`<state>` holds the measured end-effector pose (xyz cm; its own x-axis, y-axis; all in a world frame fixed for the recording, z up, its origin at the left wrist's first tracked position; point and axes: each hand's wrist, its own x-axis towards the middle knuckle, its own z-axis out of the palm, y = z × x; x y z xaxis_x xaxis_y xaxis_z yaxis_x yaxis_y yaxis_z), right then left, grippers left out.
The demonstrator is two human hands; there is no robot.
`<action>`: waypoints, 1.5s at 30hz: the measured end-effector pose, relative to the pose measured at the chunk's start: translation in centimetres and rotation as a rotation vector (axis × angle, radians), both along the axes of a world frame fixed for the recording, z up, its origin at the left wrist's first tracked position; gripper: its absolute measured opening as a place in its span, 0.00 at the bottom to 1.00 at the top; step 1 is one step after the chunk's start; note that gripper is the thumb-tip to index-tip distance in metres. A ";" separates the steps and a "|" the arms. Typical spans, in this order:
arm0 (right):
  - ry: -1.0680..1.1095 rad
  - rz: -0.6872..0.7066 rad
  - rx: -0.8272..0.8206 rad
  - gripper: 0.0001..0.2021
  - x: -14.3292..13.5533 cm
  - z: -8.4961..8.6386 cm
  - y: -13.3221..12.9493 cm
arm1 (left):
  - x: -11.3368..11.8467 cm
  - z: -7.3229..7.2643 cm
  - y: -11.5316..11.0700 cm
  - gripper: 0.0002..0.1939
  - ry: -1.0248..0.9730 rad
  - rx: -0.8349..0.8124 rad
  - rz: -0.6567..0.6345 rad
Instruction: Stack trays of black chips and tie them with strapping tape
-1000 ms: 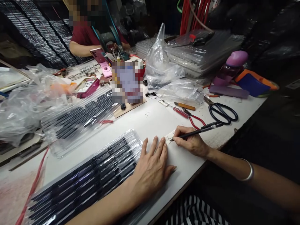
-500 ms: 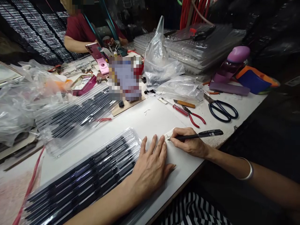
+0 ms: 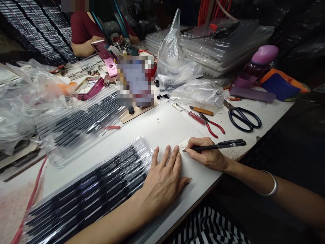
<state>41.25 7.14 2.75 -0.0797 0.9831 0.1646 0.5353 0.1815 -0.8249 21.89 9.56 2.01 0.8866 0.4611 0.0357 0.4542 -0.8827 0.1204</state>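
Observation:
A black pen (image 3: 223, 144) is gripped in my right hand (image 3: 207, 156), its tip down on a small slip of paper (image 3: 184, 145) that bears dark handwriting. Part of the slip is hidden under my fingers. My left hand (image 3: 164, 176) lies flat with fingers spread, its fingertips beside the slip's left edge. Under and left of that forearm is a clear plastic tray (image 3: 143, 144) holding rows of long black strip-like parts (image 3: 93, 189).
Beyond my hands lie a red screwdriver (image 3: 196, 117), red-handled pliers (image 3: 212, 125), a wooden-handled tool (image 3: 201, 110) and scissors (image 3: 245, 118). Plastic bags (image 3: 175, 67), a second tray (image 3: 61, 159) and a purple bottle (image 3: 264, 56) stand farther back. A co-worker in a red sleeve (image 3: 81, 27) sits opposite.
The pen tip has shifted slightly right along the slip, with a little more writing showing. My left hand has stayed in place. The camera view has moved a little.

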 end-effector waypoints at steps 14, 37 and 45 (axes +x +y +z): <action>-0.038 0.076 0.047 0.08 0.0 -0.5 0.0 | 0.1 0.2 -0.1 0.33 0.011 -0.007 -0.001; -0.086 0.045 0.100 0.09 -0.1 -0.4 0.1 | 0.0 0.3 -0.1 0.32 0.004 -0.004 -0.005; 0.055 -0.027 -0.051 0.08 0.4 0.1 0.5 | -0.1 0.3 0.0 0.31 -0.010 -0.004 -0.002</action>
<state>41.69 7.62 2.89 -0.0449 0.9921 0.1173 0.4928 0.1241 -0.8612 21.84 9.54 2.31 0.8870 0.4597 0.0434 0.4513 -0.8831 0.1283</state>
